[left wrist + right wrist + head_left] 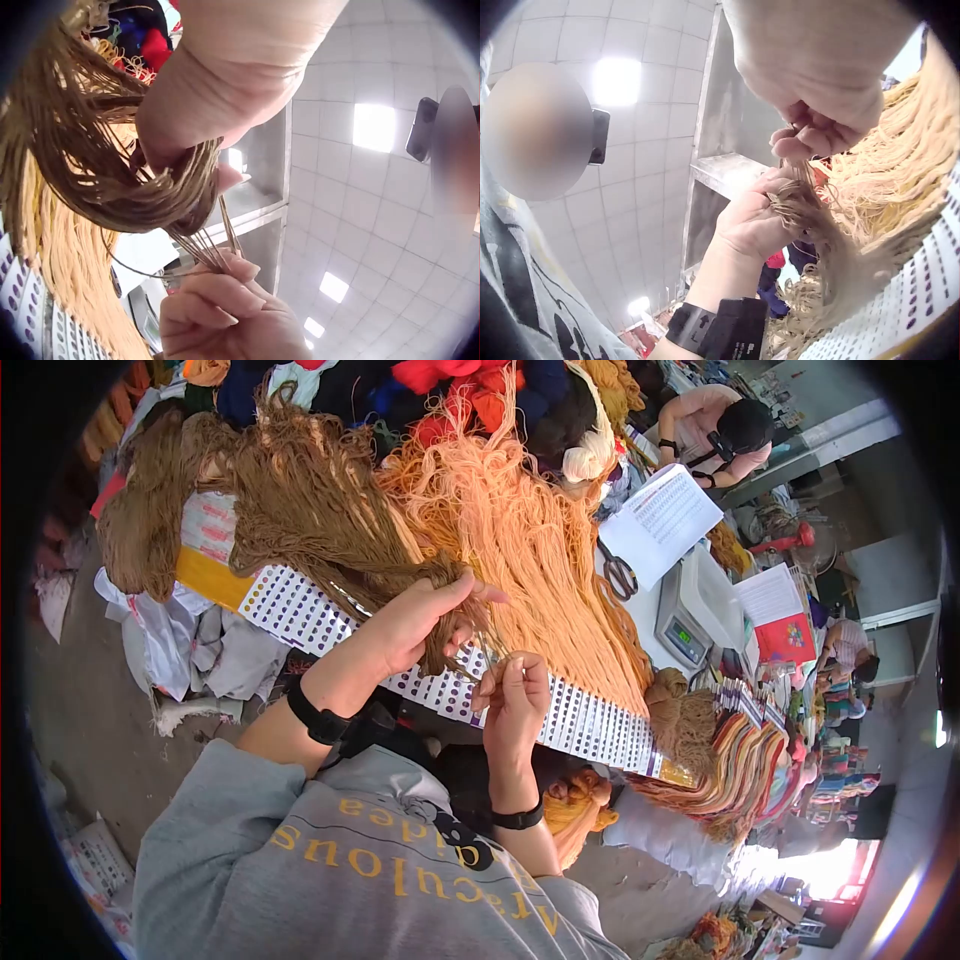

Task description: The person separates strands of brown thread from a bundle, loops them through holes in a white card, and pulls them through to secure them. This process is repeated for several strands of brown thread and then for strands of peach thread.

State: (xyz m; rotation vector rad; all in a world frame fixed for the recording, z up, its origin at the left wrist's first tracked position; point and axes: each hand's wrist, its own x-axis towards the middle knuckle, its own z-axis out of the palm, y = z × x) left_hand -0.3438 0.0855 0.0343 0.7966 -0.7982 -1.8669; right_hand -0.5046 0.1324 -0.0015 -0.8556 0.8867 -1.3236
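Observation:
A bundle of brown yarn (330, 510) stretches across the pile to my left hand (425, 622), which grips its looped end. In the left wrist view the brown loops (112, 191) hang over the fingers of my left hand (232, 82). Just below, my right hand (232, 315) pinches several thin strands drawn out of the bundle. The right wrist view shows my right hand (817, 112) with fingertips together on the strands, close to my left hand (757, 217). Peach yarn (530, 560) lies beside the brown, over white cards with rows of dark dots (590, 725).
Black scissors (617, 572), printed sheets (662, 520) and a scale (697, 610) lie on the right. Red yarn (455, 375) and a cream skein (588, 458) are at the far side. A brown skein (682, 720) sits at the cards' right end. Another person (715, 430) is across the table.

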